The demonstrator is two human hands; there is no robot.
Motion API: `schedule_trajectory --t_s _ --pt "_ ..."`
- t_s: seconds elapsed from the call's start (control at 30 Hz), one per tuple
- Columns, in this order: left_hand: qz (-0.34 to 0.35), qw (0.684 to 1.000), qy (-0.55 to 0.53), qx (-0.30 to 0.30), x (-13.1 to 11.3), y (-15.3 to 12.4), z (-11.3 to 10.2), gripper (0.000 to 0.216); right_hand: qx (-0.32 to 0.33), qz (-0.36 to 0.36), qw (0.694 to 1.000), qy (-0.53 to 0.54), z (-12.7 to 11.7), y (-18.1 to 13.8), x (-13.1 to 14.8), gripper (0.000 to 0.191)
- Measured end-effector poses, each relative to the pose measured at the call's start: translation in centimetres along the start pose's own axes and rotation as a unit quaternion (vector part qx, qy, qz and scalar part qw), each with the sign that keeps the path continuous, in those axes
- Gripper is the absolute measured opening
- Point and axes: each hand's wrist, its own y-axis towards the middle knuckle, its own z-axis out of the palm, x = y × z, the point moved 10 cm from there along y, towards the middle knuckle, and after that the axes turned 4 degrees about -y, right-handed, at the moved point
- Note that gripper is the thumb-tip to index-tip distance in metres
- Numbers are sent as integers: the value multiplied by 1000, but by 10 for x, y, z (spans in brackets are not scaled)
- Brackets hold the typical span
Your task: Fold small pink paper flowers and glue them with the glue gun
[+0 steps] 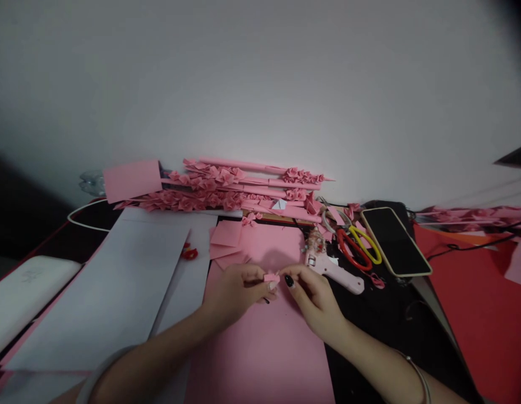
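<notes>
Between the thumb and fingers of my left hand (239, 289) is a small folded piece of pink paper (271, 278). My right hand (314, 294) pinches at the right end of the same piece, its thumb showing a dark nail; the exact contact is too small to make out. Both hands are above a large pink paper sheet (264, 353). Just behind my left hand lie several pink paper squares (226, 234). A pale pink glue gun (338, 274) rests beside my right hand, its nozzle end crusted with residue.
Rolled pink paper stems with folded flowers (213, 179) are heaped along the wall. To the right are scissors with red and yellow handles (355, 249), a phone (397, 241) and red sheets (474, 303). White sheets (104, 280) and a white box-like device (33, 292) occupy the left.
</notes>
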Motion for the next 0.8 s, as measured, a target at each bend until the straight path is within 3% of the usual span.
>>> schedule_trajectory --t_s 0.53,0.8 --pt "43 994 97 -10 -7 -1 -2 28 -5 -8 1000 3 -1 4 6 18" --pt "50 994 92 2 -7 -2 0 21 3 -18 1000 -15 1 2 8 15"
